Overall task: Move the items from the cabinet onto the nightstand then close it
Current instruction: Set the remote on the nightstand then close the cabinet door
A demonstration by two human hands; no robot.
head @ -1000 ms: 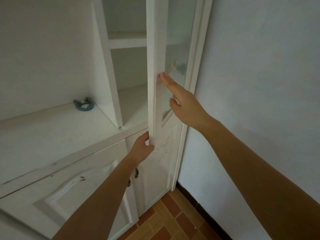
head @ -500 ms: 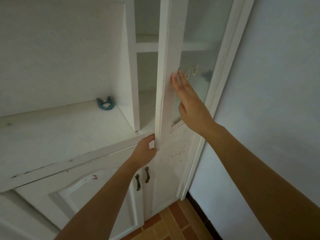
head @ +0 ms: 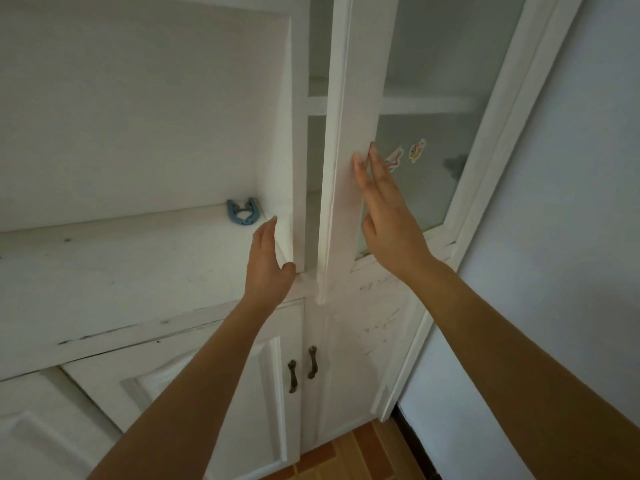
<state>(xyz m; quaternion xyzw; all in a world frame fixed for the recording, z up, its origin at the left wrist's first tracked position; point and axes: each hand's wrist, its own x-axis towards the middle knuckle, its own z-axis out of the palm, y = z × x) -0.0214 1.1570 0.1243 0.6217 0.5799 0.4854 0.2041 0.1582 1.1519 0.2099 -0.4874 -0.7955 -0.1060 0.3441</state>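
Right hand (head: 388, 216) is flat on the door (head: 349, 168) frame, fingers straight and together, center of the frame. The door's nearly closed, just a narrow gap left of it showing the cabinet (head: 313, 98) shelves. Left hand (head: 268, 265) is open too, fingers relaxed, against the cabinet's side post just left of the door. A blue clip (head: 242, 211) sits on the ledge (head: 121, 271), left of center.

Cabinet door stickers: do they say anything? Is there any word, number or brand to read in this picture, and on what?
No readable text anywhere.
Two stickers on the glass door: small cartoon figures, no legible words.
Blue clip on the shelf: no marking visible.
Lower door handles: plain, no brand visible.
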